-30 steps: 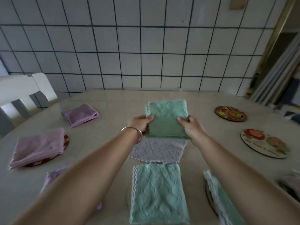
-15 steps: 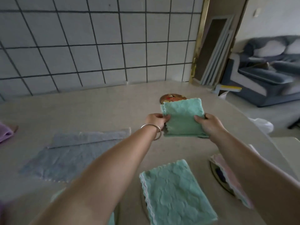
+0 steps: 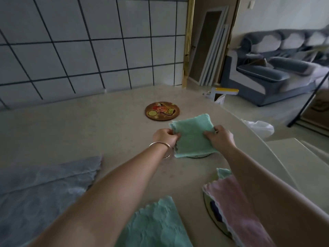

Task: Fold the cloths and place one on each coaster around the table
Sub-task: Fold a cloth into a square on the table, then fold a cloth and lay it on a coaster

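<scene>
Left hand, right hand pinching folded green cloth, lowering onto coaster; uneven release risking unfolding, sliding off-centre

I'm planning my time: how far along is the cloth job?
Done: a pink cloth lies on the near right coaster. In hand: both hands hold a folded green cloth over another coaster. Left: the cartoon coaster is bare; a grey cloth lies unfolded.
</scene>
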